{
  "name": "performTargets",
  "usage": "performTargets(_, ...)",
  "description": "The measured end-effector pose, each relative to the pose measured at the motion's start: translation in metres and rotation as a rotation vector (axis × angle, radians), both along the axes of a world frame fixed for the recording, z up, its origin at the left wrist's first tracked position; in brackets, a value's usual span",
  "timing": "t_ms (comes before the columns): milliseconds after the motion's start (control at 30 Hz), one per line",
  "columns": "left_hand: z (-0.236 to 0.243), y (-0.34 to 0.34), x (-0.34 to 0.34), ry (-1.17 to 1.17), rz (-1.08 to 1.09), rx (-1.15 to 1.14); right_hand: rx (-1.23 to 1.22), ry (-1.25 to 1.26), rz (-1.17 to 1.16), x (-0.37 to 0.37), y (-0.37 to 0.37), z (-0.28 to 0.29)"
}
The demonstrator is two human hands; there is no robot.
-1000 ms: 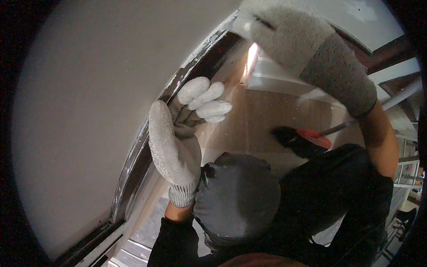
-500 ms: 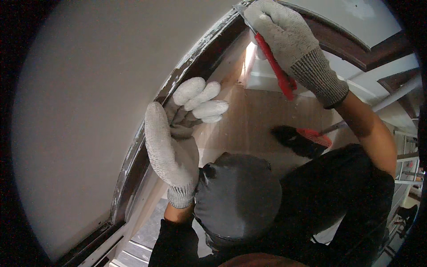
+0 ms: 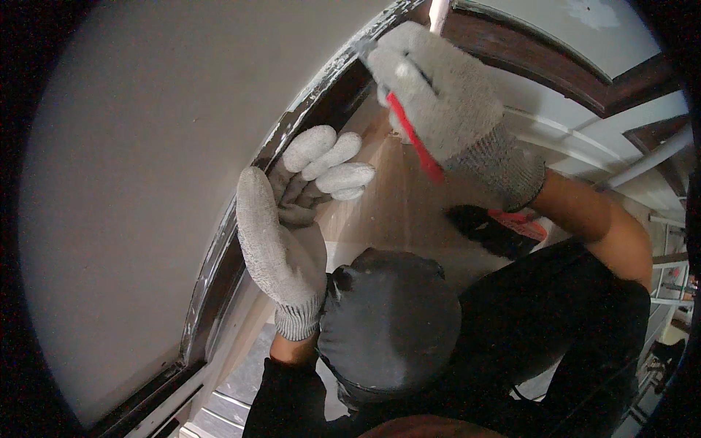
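Observation:
My right hand (image 3: 445, 95), in a grey-white knitted glove, is closed round a red-handled scraper (image 3: 415, 139). Its metal blade (image 3: 363, 48) meets the paint-flecked edge of a dark wooden frame (image 3: 321, 98), and looks slightly blurred. Lower on the same frame, my left hand (image 3: 288, 226) wears a matching glove. Its thumb lies along the wall side while its curled fingers rest on the other side, so the frame passes between them. White flecks and worn paint run along the frame's edge.
A plain grey wall (image 3: 146, 182) fills the left. On the wooden floor (image 3: 387, 197) lies a broom head (image 3: 496, 230) with black bristles and a red top. Metal rungs (image 3: 668, 255) stand at the far right. A rounded dark grey shape (image 3: 391, 321) sits between my arms.
My right hand and the scraper have moved down and left along the frame, nearer to my left hand. The left hand has stayed in place.

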State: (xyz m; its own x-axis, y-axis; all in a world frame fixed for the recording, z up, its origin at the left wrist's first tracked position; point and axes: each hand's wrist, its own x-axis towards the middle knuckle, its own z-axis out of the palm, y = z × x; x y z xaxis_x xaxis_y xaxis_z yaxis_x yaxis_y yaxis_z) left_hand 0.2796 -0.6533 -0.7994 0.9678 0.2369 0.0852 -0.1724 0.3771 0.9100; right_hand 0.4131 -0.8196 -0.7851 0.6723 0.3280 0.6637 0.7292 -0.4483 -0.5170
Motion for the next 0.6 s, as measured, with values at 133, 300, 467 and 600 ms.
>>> performTargets(133, -0.0004, -0.0014, -0.0002, 0.029, 0.037, -0.018, 0.084, 0.182, 0.051, -0.0016, 0.0002, -0.0044)
performTargets(300, 0.0007, -0.0009, -0.0008, 0.008, 0.021, -0.017, 0.030, 0.223, 0.164, -0.0068, -0.0030, -0.0038)
performTargets(467, 0.0007, -0.0016, -0.0025, 0.017, 0.034, -0.023, 0.121, 0.486, 0.103, -0.0062, 0.0025, -0.0049)
performTargets(600, -0.0004, -0.0013, -0.0016, 0.007, 0.040, -0.061, -0.181, -0.320, 0.141, -0.0053, 0.0057, -0.0094)
